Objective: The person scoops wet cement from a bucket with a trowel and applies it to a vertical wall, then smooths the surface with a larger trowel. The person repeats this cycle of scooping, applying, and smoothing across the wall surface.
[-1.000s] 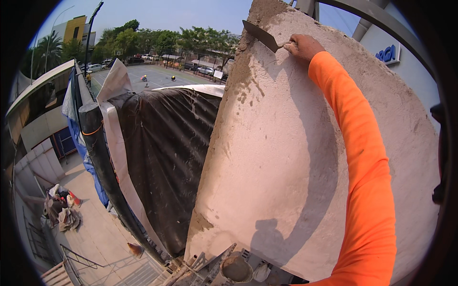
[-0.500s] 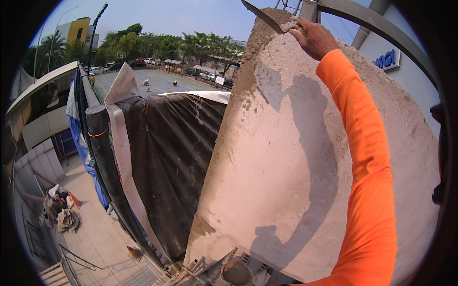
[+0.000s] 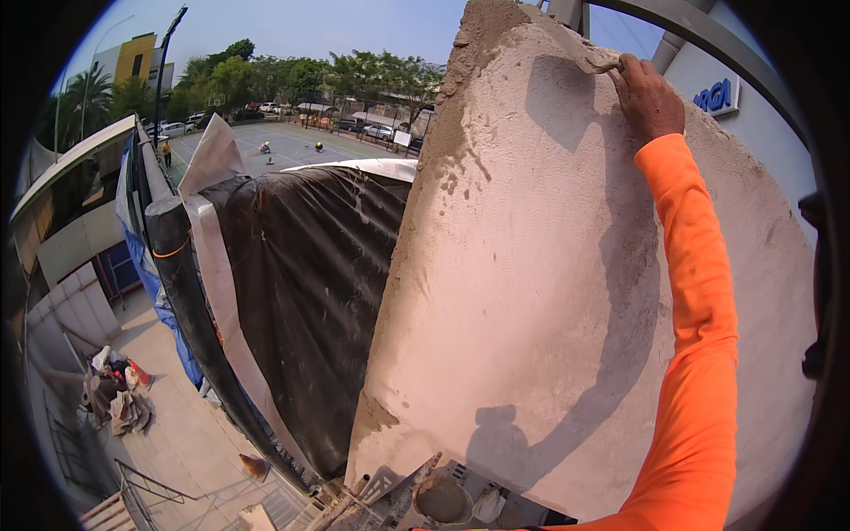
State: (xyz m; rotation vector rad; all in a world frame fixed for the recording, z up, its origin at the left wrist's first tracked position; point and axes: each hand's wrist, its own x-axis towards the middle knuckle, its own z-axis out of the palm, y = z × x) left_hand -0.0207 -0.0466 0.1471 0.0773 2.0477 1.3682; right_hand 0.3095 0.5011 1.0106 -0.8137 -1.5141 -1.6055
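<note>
My right hand (image 3: pixel 651 99), in an orange sleeve, is raised to the upper part of a plastered wall (image 3: pixel 522 292). Its fingers are closed round the handle of a trowel (image 3: pixel 569 42). The mortar-coloured blade points up and left, close to the wall's top, and blends with the plaster; whether it touches cannot be made out. Damp brown mortar (image 3: pixel 474 62) coats the wall's upper left edge. A shadow of my arm and the trowel falls across the pale surface. My left hand is out of the picture.
Below the wall stands a bucket of grey mix (image 3: pixel 443 501) among boards and tools. Black sheeting (image 3: pixel 301 292) and a dark post (image 3: pixel 181 265) rise at the left, above a lower paved floor (image 3: pixel 190 442) with a rubbish heap (image 3: pixel 124 398). A metal beam (image 3: pixel 717 44) crosses the upper right.
My right hand has moved right and slightly down with the trowel. The blade, earlier seen against the sky past the wall's top left, is now in front of the plaster.
</note>
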